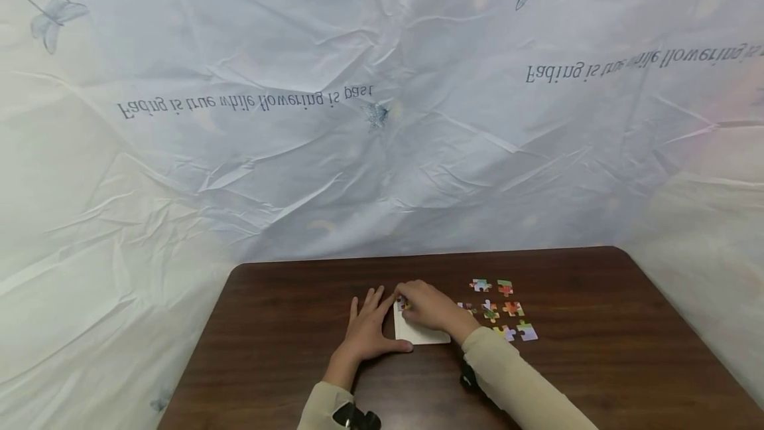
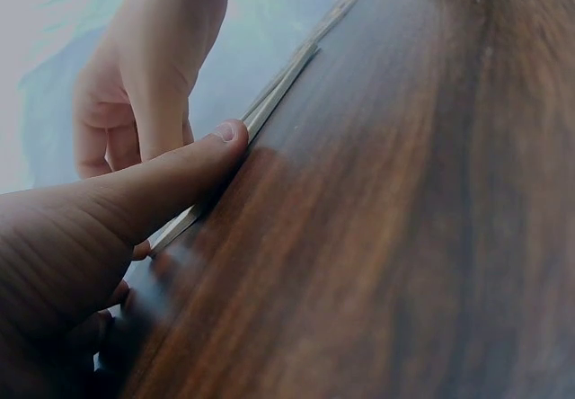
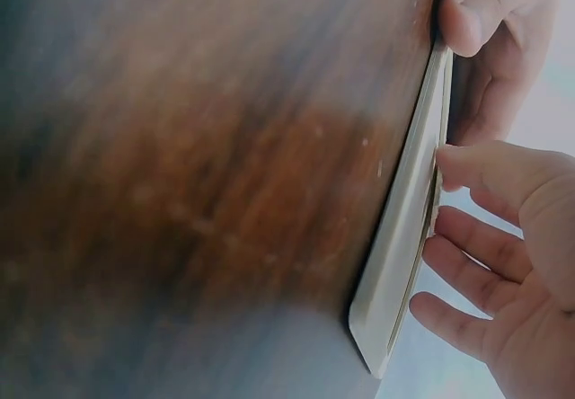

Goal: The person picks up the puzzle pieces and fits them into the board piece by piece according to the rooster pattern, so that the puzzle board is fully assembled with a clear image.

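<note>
A small white puzzle board (image 1: 418,335) lies on the brown table. My left hand (image 1: 367,333) is spread beside it, with the thumb at its near left corner and the fingers along its left side. In the left wrist view, that thumb (image 2: 193,167) rests against the board's edge. My right hand (image 1: 434,308) reaches over the board and pinches a colourful jigsaw piece (image 1: 402,302) at the far left corner. In the right wrist view, its thumb and fingers (image 3: 463,246) come down close over the board; the piece is mostly hidden.
Several loose jigsaw pieces (image 1: 512,308) lie spread to the right of the board, some partly hidden behind the right wrist. The wooden table (image 1: 274,337) runs back to a wrinkled pale sheet (image 1: 382,184) printed with dragonflies and lettering.
</note>
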Demonstrator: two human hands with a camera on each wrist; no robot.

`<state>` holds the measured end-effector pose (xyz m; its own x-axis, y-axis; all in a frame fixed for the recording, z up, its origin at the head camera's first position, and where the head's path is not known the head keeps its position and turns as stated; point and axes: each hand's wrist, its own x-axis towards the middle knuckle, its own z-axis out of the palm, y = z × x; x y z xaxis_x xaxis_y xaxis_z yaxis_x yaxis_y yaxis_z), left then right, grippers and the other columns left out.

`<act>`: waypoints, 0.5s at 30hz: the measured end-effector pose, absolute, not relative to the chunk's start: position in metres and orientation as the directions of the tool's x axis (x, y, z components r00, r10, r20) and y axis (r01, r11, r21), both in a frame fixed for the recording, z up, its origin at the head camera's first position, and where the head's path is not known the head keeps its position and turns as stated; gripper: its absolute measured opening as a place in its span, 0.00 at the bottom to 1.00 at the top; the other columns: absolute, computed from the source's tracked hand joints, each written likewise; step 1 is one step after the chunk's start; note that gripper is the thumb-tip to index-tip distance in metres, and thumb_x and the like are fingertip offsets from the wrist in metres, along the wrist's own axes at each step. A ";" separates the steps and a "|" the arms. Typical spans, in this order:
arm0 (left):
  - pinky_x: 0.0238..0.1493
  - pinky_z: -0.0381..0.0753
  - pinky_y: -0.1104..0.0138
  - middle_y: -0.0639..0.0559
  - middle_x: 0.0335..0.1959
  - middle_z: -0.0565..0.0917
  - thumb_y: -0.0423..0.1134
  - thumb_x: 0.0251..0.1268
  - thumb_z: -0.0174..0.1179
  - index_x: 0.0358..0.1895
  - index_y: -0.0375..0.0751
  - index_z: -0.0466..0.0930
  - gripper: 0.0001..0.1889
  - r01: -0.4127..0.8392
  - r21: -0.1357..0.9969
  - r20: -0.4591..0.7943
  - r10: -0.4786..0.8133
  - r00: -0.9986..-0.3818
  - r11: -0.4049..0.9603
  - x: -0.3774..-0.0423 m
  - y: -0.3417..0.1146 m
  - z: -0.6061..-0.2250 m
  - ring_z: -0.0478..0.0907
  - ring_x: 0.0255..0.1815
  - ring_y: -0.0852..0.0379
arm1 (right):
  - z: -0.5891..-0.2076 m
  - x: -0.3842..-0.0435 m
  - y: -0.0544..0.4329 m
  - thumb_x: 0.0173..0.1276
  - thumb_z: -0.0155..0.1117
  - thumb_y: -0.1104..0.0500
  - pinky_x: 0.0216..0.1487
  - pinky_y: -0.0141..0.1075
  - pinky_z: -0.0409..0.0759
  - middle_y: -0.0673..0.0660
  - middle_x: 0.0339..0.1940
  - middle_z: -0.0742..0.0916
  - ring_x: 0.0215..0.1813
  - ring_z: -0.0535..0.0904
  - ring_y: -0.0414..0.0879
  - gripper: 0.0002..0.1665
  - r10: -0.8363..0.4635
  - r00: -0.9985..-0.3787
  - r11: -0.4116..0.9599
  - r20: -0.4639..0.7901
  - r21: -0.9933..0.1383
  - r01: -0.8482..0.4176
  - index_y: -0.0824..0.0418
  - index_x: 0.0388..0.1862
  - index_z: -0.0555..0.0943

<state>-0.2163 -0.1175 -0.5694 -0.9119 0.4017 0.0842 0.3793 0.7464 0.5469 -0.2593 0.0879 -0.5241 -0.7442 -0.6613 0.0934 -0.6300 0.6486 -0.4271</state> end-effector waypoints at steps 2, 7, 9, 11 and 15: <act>0.80 0.37 0.31 0.36 0.86 0.54 0.69 0.52 0.77 0.85 0.48 0.61 0.59 0.379 0.547 0.085 0.400 -0.912 0.747 -0.217 -0.118 -0.569 0.48 0.86 0.34 | -0.524 -0.260 0.088 0.73 0.72 0.64 0.50 0.47 0.84 0.57 0.50 0.89 0.54 0.84 0.53 0.15 -0.665 -0.741 0.648 0.097 -0.418 -0.636 0.58 0.57 0.84; 0.80 0.38 0.31 0.36 0.85 0.54 0.69 0.52 0.77 0.84 0.44 0.62 0.59 0.381 0.541 0.084 0.402 -0.912 0.750 -0.218 -0.118 -0.568 0.48 0.86 0.34 | -0.525 -0.261 0.089 0.71 0.74 0.64 0.52 0.46 0.85 0.56 0.48 0.89 0.52 0.85 0.52 0.11 -0.665 -0.738 0.641 0.117 -0.417 -0.644 0.61 0.50 0.89; 0.80 0.38 0.31 0.36 0.85 0.54 0.69 0.51 0.77 0.84 0.43 0.62 0.59 0.381 0.539 0.082 0.403 -0.911 0.751 -0.218 -0.118 -0.568 0.48 0.86 0.34 | -0.526 -0.262 0.089 0.70 0.75 0.64 0.49 0.45 0.86 0.56 0.47 0.89 0.49 0.85 0.51 0.09 -0.658 -0.743 0.641 0.124 -0.425 -0.639 0.61 0.48 0.90; 0.80 0.38 0.31 0.36 0.85 0.54 0.69 0.51 0.77 0.83 0.43 0.62 0.59 0.382 0.538 0.082 0.405 -0.911 0.751 -0.218 -0.119 -0.568 0.48 0.86 0.34 | -0.526 -0.263 0.089 0.69 0.76 0.64 0.46 0.43 0.86 0.55 0.45 0.88 0.46 0.85 0.50 0.07 -0.653 -0.746 0.639 0.130 -0.434 -0.635 0.61 0.45 0.90; 0.80 0.38 0.31 0.36 0.85 0.54 0.69 0.51 0.77 0.83 0.43 0.63 0.59 0.384 0.542 0.083 0.407 -0.910 0.748 -0.219 -0.119 -0.567 0.48 0.86 0.34 | -0.526 -0.263 0.089 0.69 0.76 0.63 0.44 0.42 0.85 0.54 0.42 0.87 0.44 0.84 0.49 0.05 -0.649 -0.749 0.640 0.132 -0.437 -0.632 0.61 0.43 0.92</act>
